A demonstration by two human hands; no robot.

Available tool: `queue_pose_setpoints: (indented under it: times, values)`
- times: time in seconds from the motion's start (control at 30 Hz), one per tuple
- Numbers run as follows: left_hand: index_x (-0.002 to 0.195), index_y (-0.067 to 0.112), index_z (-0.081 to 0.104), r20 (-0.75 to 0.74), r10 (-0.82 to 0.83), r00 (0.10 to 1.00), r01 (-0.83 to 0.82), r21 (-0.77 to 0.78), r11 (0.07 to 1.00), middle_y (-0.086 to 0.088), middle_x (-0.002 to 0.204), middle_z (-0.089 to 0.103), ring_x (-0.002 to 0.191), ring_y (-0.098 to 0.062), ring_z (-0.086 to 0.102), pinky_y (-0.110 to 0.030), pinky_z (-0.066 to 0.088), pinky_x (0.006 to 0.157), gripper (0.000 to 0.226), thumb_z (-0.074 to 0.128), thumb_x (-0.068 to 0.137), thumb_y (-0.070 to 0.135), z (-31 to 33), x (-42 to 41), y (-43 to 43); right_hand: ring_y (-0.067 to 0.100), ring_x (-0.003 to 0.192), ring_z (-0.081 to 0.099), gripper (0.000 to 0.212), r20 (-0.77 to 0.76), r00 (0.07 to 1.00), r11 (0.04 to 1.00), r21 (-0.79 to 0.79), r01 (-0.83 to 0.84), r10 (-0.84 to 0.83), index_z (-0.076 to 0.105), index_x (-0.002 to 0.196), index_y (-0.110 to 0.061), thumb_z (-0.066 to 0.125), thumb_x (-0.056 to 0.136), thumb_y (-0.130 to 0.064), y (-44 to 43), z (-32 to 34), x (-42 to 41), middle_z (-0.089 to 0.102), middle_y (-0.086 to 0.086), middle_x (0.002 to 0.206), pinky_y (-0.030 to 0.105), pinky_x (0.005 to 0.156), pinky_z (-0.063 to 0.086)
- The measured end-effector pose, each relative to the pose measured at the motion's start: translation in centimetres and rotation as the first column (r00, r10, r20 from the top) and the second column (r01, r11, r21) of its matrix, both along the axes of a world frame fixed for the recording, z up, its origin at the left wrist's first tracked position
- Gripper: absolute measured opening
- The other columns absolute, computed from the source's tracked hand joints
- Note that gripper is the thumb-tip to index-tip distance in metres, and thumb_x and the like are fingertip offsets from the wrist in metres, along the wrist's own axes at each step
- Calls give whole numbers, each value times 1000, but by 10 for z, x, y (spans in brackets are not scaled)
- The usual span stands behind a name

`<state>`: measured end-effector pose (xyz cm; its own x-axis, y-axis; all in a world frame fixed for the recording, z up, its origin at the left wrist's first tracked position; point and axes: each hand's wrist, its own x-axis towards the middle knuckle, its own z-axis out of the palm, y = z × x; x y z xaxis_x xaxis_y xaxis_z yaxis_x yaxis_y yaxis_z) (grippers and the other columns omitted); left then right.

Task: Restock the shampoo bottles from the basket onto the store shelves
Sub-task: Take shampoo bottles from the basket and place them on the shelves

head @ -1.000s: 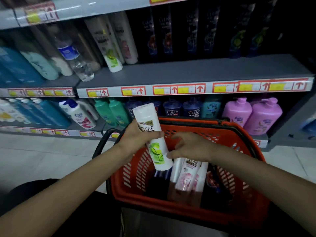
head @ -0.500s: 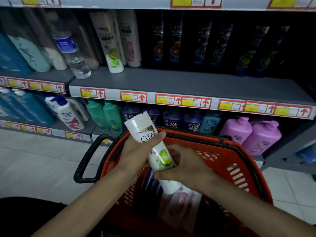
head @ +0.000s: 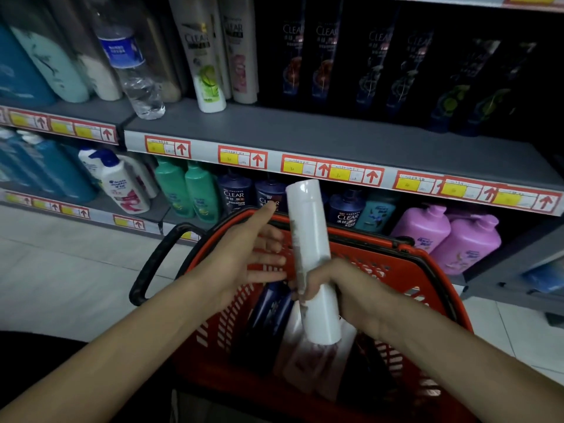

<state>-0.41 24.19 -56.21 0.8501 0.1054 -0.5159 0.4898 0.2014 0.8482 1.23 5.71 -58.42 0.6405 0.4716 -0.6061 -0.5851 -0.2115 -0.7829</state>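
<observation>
A white shampoo bottle (head: 311,254) stands nearly upright above the red basket (head: 427,270), its plain back turned to me. My right hand (head: 341,288) grips it around the lower half. Just left of the bottle is my left hand (head: 244,254), fingers spread and straight, apart from it or barely touching. Inside the basket lie a dark blue bottle (head: 268,312) and a white bottle with a pink label (head: 317,361). A matching white bottle with a green label (head: 204,56) stands on the grey middle shelf (head: 305,132).
Dark Clear bottles (head: 323,56) fill the back of the middle shelf, with bare shelf in front of them. A clear water bottle (head: 134,68) leans at its left end. The lower shelf holds green, navy and pink bottles (head: 445,236). The basket's black handle (head: 152,264) hangs left.
The bottle passed from my left hand to my right and turned so its label faces away. My left hand let go and opened. The view moved closer to the shelves.
</observation>
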Motion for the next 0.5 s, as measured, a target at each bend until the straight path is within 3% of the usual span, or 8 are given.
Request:
queue_pose_setpoints:
  times: [0.17,0.3,0.4,0.5]
  values:
    - [92,13,74,26,-14,1000,13,28,1000,-5,82,73,75,-20,74,-37,63,70,45,62,95,56,0,-3,5,33,78,62,44,-65,997,967,251,47,-32,67,93,0,54,51,3,-4,11,2,61,19,86,43,82,49]
    - [106,15,74,140,-97,985,79,127,989,-4,89,71,82,-18,70,-37,61,81,31,56,104,40,9,-10,3,29,81,60,33,-2,1000,965,261,-11,12,71,88,-4,62,57,5,-3,21,-1,62,16,84,41,81,51]
    - [108,23,74,226,-154,962,121,152,981,2,90,74,83,-13,69,-34,61,82,24,61,100,42,20,-21,3,24,89,68,44,124,992,961,269,-62,29,72,108,-3,69,66,6,3,31,-5,71,13,94,40,88,52]
    - [113,25,74,297,-189,936,145,164,976,-3,99,77,84,-10,71,-30,62,77,24,63,99,40,32,-31,6,22,99,72,59,204,979,966,246,-77,26,62,127,-6,61,72,16,9,43,-8,75,10,107,35,87,55]
